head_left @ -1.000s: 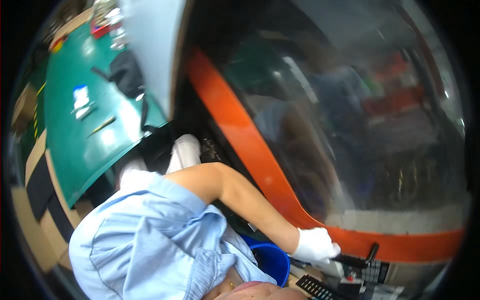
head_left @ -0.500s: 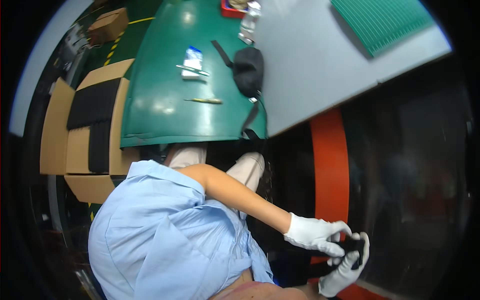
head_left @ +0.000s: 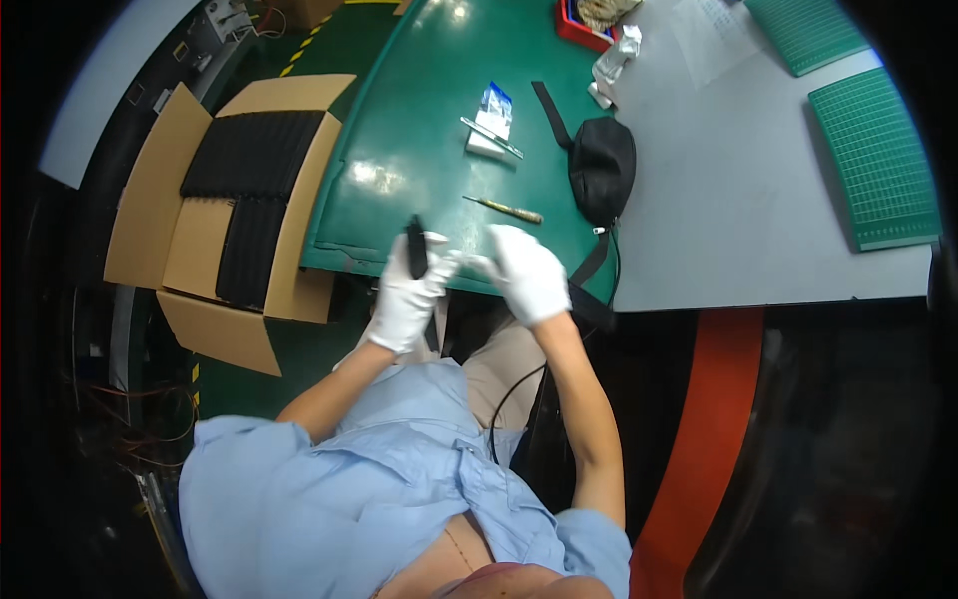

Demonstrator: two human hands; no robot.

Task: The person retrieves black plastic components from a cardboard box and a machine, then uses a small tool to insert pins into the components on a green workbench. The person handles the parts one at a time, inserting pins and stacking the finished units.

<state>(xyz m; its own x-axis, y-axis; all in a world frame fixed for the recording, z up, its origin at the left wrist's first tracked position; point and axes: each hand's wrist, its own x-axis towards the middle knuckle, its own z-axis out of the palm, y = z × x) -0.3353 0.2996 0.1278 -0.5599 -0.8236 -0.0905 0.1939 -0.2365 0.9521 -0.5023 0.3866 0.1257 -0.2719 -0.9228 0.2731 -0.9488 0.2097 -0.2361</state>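
Note:
My left hand [head_left: 404, 304], in a white glove, grips a small black elongated part [head_left: 416, 250] that stands up between the fingers and thumb, above the near edge of the green table. Close to its right is my gloved right hand [head_left: 531, 278], back upward, fingers partly bent and apart, with nothing seen in it. A gap separates it from the left hand's fingertips. Beyond the hands, a slim tool with a yellowish handle [head_left: 506, 210], like a screwdriver, lies on the green tabletop [head_left: 399, 130].
An open cardboard box [head_left: 150, 200] with rows of black parts [head_left: 254, 155] stands at the left. A silver pen-like tool [head_left: 491, 138] lies across a blue-and-white packet [head_left: 489, 118]. A black pouch [head_left: 602, 170], a red bin [head_left: 579, 28] and green ribbed trays [head_left: 878, 160] are farther right.
Both hands have swung from the lower right, where they were together on a black item, to the green table's front edge. The right hand has come off it; the view has turned too.

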